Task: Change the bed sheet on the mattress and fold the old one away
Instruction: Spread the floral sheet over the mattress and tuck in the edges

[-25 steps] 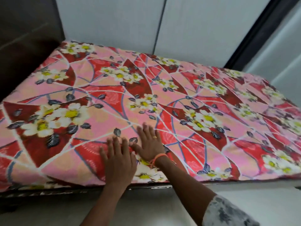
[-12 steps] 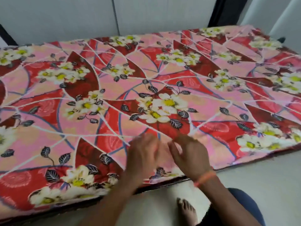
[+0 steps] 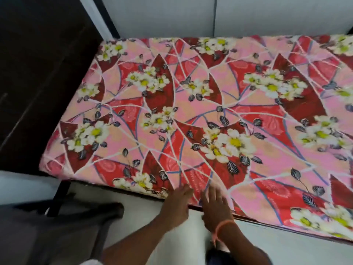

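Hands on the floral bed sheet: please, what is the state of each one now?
Left hand: open, fingers on the floral bed sheet at its near edge.
Right hand: open, fingers spread on the sheet.

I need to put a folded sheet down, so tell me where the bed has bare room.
The floral sheet lies flat with nothing on it from the dark headboard on the left to the pale wall panels behind. Only the near edge is taken, where the left hand and right hand rest side by side. A dark cloth covers the floor at left.

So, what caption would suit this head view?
Both hands, left and right, flat on the floral sheet at the mattress's near edge.
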